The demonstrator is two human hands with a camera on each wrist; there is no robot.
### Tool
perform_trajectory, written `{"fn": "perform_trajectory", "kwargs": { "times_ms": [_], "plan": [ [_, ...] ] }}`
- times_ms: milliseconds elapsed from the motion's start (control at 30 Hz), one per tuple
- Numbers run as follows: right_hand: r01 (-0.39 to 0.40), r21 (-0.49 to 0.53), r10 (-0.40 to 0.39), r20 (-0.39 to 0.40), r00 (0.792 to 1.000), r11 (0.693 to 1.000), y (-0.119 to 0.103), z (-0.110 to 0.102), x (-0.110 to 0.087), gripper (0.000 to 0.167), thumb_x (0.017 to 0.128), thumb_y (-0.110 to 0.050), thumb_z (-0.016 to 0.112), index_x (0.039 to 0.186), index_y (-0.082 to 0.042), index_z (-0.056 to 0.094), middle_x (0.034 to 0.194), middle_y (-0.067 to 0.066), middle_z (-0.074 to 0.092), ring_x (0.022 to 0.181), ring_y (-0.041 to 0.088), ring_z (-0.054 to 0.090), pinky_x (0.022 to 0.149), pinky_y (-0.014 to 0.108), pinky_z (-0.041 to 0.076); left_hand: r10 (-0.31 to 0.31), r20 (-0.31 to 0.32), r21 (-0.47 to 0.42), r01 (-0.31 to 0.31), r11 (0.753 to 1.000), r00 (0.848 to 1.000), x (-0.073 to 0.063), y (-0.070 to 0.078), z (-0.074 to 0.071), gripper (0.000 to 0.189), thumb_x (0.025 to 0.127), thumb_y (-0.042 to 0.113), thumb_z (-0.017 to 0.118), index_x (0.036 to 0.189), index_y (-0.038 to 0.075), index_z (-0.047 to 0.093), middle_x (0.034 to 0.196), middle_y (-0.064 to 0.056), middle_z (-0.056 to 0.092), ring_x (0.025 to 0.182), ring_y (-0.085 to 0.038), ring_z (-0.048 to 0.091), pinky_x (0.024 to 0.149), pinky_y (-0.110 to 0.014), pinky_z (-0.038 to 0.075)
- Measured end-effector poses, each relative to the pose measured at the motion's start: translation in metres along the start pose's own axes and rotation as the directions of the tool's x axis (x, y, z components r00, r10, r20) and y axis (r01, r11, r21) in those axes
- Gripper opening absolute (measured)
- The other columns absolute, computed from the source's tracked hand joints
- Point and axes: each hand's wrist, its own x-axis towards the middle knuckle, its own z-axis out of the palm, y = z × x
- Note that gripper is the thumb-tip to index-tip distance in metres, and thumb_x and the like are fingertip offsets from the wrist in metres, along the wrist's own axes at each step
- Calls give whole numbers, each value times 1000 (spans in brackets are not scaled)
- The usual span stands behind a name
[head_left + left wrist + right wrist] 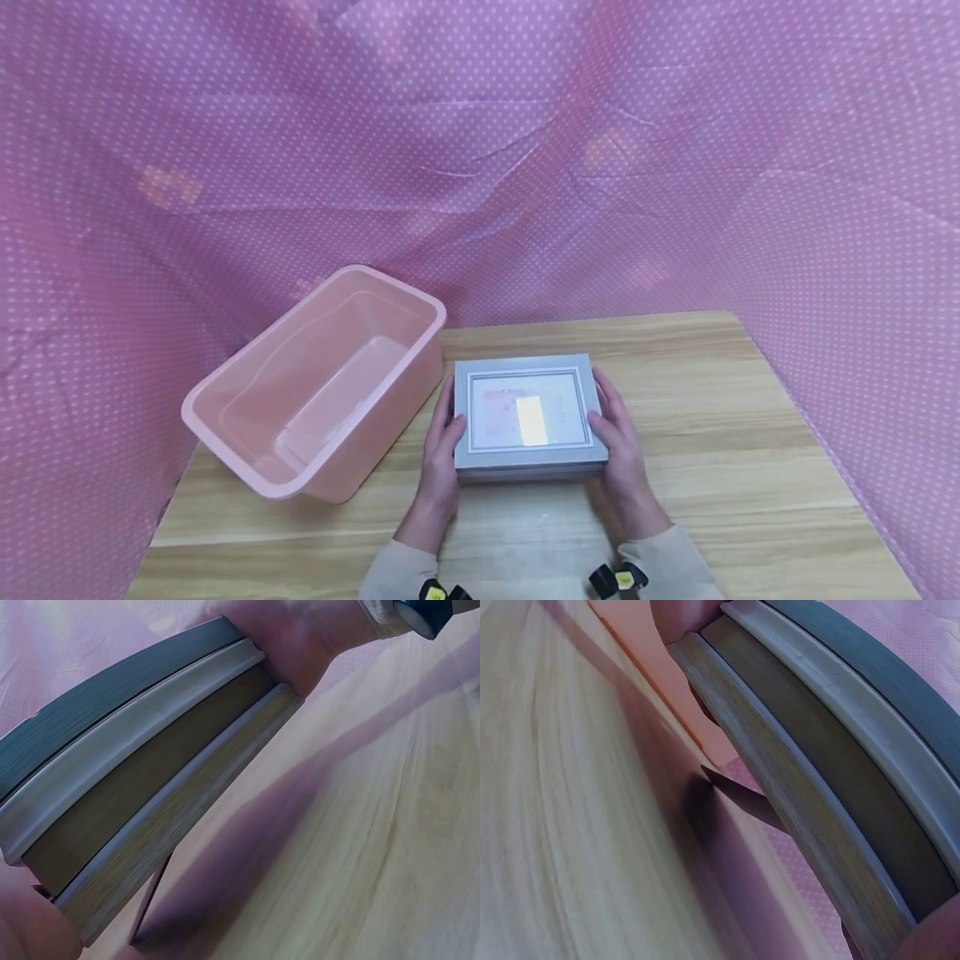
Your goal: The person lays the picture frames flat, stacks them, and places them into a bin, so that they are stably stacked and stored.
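Note:
A stack of several picture frames is held level between both hands, over the tabletop. Uppermost is a grey-blue picture frame [534, 461] with a pale print and a bright glare on its glass. My left hand [442, 457] grips the stack's left side, thumb on the top frame's border. The right hand [624, 454] grips the opposite side in the same way. In the left wrist view, a silver-white frame edge [127, 750], a brown layer and a wood-grain frame edge [180, 814] show beneath the top one. A thin support leg [742, 799] juts down from the underside.
A pink plastic bin [386, 396] stands left of the stack with bare inner walls. The wood-grain table [720, 433] extends to the right. Pink dotted cloth [510, 167] hangs behind and along both sides.

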Motion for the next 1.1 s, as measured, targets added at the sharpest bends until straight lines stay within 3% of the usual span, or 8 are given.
{"fn": "perform_trajectory", "kwargs": {
  "times_ms": [133, 267, 567, 1100],
  "plan": [
    [29, -54, -29, 5, 1000, 998, -5, -1, -1, 62, 111, -12, 41, 172, -20, 30, 182, -1, 21, 170, 22, 12, 139, 36, 14, 13, 34, 36, -15, 999, 999, -2, 5, 0, 66, 111, 19, 37, 173, 35, 22, 184, 6, 12, 171, -21, 3, 139, -54, -2],
    [33, -44, -33, 7, 999, 998, -10, 0, -2, 59, 111, -12, 40, 170, -18, 36, 182, -2, 23, 170, 20, 10, 140, 52, 1, 22, 61, 93, -28, 995, 998, -3, 9, 0, 64, 110, 18, 36, 171, 37, 28, 183, 6, 11, 171, -23, 2, 138, -59, -3],
    [27, -28, -27, 8, 1000, 999, -20, 3, -6, 57, 111, -15, 37, 168, -21, 38, 180, -3, 25, 167, 22, 15, 138, 57, 2, 58, 61, 101, -64, 993, 996, -5, 22, 4, 61, 108, 14, 39, 167, 31, 37, 183, 3, 12, 170, -24, 4, 138, -57, -2],
    [67, -40, -67, 21, 998, 997, -43, 15, -12, 56, 112, -14, 37, 168, -20, 37, 181, -4, 23, 169, 21, 11, 138, 58, 0, 37, 18, 82, -39, 996, 999, -5, 46, 6, 60, 107, 15, 45, 164, 32, 44, 181, 6, 19, 169, -23, 10, 138, -59, 1]
  ]
}}
